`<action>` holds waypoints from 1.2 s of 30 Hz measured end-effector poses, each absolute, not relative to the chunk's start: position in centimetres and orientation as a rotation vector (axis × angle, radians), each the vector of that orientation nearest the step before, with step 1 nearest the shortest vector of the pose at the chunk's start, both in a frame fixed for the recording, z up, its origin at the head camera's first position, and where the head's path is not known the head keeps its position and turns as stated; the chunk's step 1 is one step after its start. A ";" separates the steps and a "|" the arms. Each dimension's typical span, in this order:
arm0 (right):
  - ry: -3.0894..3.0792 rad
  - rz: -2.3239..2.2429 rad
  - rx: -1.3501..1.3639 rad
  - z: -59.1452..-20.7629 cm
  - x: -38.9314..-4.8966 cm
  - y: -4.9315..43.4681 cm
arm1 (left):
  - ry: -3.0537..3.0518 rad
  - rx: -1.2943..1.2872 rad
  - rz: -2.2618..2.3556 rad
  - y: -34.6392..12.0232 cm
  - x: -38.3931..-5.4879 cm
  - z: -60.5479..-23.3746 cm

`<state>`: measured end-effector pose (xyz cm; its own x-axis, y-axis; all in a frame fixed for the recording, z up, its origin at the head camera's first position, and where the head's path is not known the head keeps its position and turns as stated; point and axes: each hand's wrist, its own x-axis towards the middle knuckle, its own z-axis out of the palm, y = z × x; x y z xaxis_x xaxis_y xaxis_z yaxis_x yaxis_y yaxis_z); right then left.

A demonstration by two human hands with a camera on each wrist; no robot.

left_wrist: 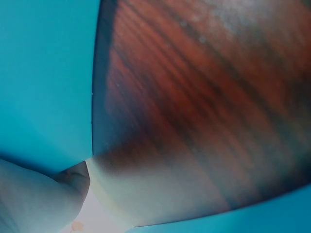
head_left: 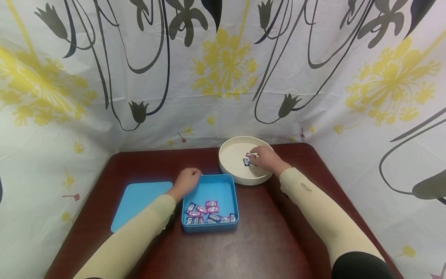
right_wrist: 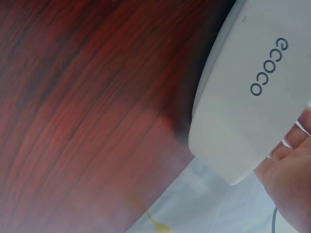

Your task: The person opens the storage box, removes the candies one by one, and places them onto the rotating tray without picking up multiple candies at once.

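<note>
My left hand grips the back left corner of an open blue box. Its thumb side shows beside blue plastic at the lower left of the left wrist view. Small pink and dark blue wrapped candies lie in the box, mostly along its near side. My right hand reaches over the rim of a round cream tray, its fingertips pinching a pink wrapped candy. Beside them a dark blue wrapped candy lies on the tray floor, another partly hidden under the hand. In the right wrist view the tray wall hides the fingertips.
A flat blue lid lies left of the box, partly under my left forearm. The dark red-brown wooden table carries everything. White curtains with yellow and grey flower prints hang around its back and sides.
</note>
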<state>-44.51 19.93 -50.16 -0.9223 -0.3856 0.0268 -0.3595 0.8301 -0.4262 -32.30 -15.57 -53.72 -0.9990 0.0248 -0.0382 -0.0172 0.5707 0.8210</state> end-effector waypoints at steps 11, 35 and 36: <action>2.953 -0.682 -0.819 -49.1 -42.9 19.4 | 2.746 0.022 1.427 -15.7 -32.4 -53.7; 2.703 -0.466 -1.394 -46.9 -33.6 9.4 | 2.740 -0.005 1.415 -15.7 -32.5 -53.8; 2.690 -0.441 -1.415 -46.9 -33.5 9.1 | 2.739 -0.001 1.417 -15.7 -32.5 -53.8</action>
